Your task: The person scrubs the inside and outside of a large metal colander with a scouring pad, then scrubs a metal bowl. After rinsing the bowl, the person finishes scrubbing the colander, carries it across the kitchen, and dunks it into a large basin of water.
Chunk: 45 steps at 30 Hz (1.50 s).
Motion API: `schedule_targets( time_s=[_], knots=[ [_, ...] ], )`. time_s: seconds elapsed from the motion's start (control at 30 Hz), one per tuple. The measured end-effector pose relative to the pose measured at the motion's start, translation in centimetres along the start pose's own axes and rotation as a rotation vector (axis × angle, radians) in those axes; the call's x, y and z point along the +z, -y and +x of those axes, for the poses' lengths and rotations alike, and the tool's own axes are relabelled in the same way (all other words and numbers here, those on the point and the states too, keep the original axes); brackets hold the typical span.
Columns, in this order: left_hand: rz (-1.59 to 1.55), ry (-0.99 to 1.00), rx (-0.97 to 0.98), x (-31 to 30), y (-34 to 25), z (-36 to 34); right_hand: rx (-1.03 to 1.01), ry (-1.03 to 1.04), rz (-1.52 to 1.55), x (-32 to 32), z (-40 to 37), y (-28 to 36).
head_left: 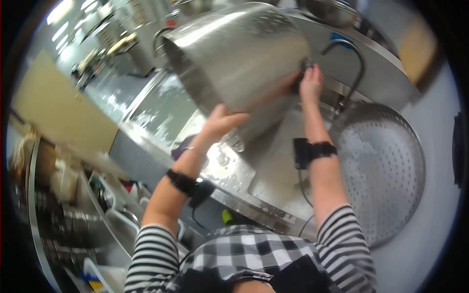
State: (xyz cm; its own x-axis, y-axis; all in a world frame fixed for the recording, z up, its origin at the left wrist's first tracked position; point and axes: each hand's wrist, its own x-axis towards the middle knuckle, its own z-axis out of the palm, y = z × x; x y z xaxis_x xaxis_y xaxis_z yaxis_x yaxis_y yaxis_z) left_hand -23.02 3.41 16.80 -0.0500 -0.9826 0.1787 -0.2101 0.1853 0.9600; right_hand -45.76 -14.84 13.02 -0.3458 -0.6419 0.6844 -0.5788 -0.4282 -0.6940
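A large stainless steel stockpot [244, 53] lies tilted over the sink, its open mouth turned to the left and a loop handle [159, 41] at its far rim. My left hand [224, 124] grips the pot's near lower rim, thumb on top. At the base end, my right hand [311, 87] is closed on the pot's bottom edge. A small dark part by those fingertips is blurred. The inside of the pot is mostly hidden from me. Below it shows the wet sink basin [278, 176].
A big perforated metal strainer [381, 171] stands to the right of the sink, beside a curved faucet [362, 63]. Wet steel counter [166, 105] with suds extends left. Shelving with white bins [119, 215] is at lower left. Metal bowls [330, 12] sit at the back.
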Motion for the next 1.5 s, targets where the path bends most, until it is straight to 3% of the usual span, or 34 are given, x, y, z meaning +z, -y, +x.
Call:
schedule_targets(
  time_s=[0.03, 0.13, 0.2, 0.27, 0.4, 0.5, 0.57, 0.67, 0.73, 0.8, 0.87, 0.93, 1.0, 1.03, 1.13, 1.2, 1.23, 1.33, 1.47, 1.5],
  knots=[
    [0.048, -0.064, -0.025, 0.7, 0.2, -0.4, 0.070, 0.049, 0.050, -0.3, -1.6, 1.4],
    [0.106, 0.121, -0.039, -0.1, 3.4, -0.2, -0.264, 0.167, 0.145, -0.6, -11.3, 7.1],
    [0.174, 0.156, -0.085, 0.4, 7.7, 0.2, -0.354, 0.257, 0.059, -1.9, -15.2, 11.2],
    [0.332, 0.009, 0.143, 3.3, 9.6, 0.2, -0.354, 0.270, 0.044, -2.4, -12.9, 10.2],
    [0.502, 0.120, 0.145, 3.7, 13.6, -1.4, -0.197, 0.074, -0.080, -0.1, -2.5, 5.6],
    [0.509, 0.101, 0.094, 4.3, 12.7, -1.4, -0.333, 0.116, -0.009, -1.7, -4.9, 7.7],
    [0.585, 0.156, 0.273, 4.6, 15.9, -0.1, -0.400, 0.193, 0.169, -3.5, -10.7, 10.8],
    [0.505, 0.102, 0.301, 5.2, 18.2, 0.1, -0.445, 0.293, 0.203, -4.6, -11.1, 14.5],
    [0.602, 0.145, 0.318, 5.4, 18.1, -0.6, -0.546, 0.109, 0.086, -2.0, -5.4, 13.6],
    [0.693, 0.175, 0.348, 5.6, 16.7, -1.2, -0.415, -0.030, -0.027, 0.3, 0.1, 11.4],
    [0.273, 0.216, 0.288, 5.2, 10.9, -2.3, -0.412, -0.004, -0.054, 0.6, 2.0, 9.2],
    [0.023, 0.209, -0.019, 3.6, 1.6, -2.2, -0.391, 0.071, -0.049, 0.0, 1.4, 9.6],
    [-0.049, 0.173, -0.221, 0.0, 0.4, 1.8, -0.417, 0.155, 0.043, -2.1, -3.0, 11.3],
    [-0.052, 0.168, -0.220, 0.4, 0.5, 1.5, -0.457, 0.193, 0.104, -2.7, -5.0, 12.2],
    [-0.067, 0.019, 0.260, 3.6, 0.8, 0.6, -0.557, 0.272, 0.161, -3.6, -6.7, 15.3],
    [0.295, 0.119, 0.244, 4.4, 7.8, 0.4, -0.679, 0.222, 0.088, -2.1, -3.7, 15.2],
    [0.484, 0.113, 0.258, 5.2, 10.6, 0.2, -0.602, 0.201, 0.031, -1.0, -1.2, 14.5],
    [0.583, 0.180, 0.106, 6.3, 11.0, -2.7, -0.464, 0.161, -0.137, 0.9, 5.8, 12.8],
    [0.299, 0.246, 0.087, 6.0, 10.1, -2.7, -0.516, 0.191, -0.112, -1.3, 1.9, 12.3],
    [0.177, 0.134, 0.137, 5.9, 8.2, -1.9, -0.545, 0.209, -0.068, -2.6, -0.5, 12.9]
  ],
)
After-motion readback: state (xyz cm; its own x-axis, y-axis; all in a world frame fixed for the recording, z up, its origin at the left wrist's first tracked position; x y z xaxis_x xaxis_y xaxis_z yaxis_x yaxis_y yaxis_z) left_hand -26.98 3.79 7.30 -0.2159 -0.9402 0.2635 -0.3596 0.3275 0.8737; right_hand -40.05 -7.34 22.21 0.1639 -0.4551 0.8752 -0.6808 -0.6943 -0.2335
